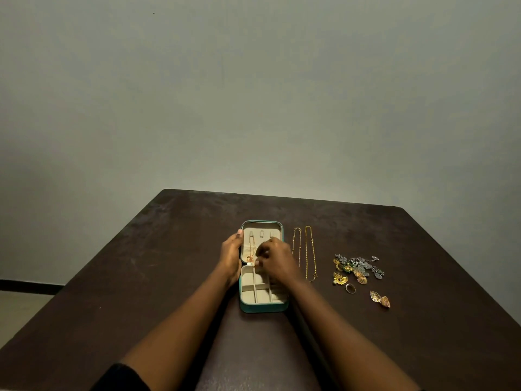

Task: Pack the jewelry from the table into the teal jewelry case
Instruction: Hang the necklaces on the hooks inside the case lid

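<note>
The teal jewelry case (263, 307) lies open on the dark table, beige lining up, lid part far, divided tray near. A thin rose-gold necklace (251, 248) hangs down the lid's left side. My left hand (231, 253) holds the lid's left edge, thumb at its rim. My right hand (275, 259) is over the case's middle, fingertips pinching at the necklace's lower end near the pendant. Two gold chains (308, 252) lie straight to the right of the case. Farther right sits a heap of earrings (356, 266), a ring (350, 288) and a gold jhumka earring (380, 299).
The dark brown table (169, 277) stands against a plain grey wall, its far edge just behind the case. Its left edge runs diagonally down to a pale floor at the lower left.
</note>
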A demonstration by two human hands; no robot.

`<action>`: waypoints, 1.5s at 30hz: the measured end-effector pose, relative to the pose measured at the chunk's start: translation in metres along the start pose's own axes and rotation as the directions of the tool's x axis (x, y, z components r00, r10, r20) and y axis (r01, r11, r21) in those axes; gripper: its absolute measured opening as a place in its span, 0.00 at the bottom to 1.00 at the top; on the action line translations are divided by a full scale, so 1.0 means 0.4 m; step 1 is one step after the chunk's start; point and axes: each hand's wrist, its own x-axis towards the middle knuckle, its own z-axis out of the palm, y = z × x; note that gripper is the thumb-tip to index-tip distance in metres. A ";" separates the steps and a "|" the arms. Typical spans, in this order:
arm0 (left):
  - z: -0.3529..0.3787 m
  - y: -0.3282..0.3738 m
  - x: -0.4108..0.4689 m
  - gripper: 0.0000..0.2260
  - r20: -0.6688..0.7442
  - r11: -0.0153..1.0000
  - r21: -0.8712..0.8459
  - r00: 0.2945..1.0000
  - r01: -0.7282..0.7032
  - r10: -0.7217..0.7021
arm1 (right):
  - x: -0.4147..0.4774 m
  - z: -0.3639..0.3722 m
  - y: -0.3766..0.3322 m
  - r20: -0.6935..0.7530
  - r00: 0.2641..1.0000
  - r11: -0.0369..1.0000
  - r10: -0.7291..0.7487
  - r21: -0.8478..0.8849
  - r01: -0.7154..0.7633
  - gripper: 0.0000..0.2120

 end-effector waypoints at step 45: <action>0.001 0.000 0.066 0.17 -0.193 0.860 0.504 0.960 -0.080 0.203 | -0.028 -0.060 0.097 -0.398 0.798 0.888 0.452 0.285 -0.361 0.06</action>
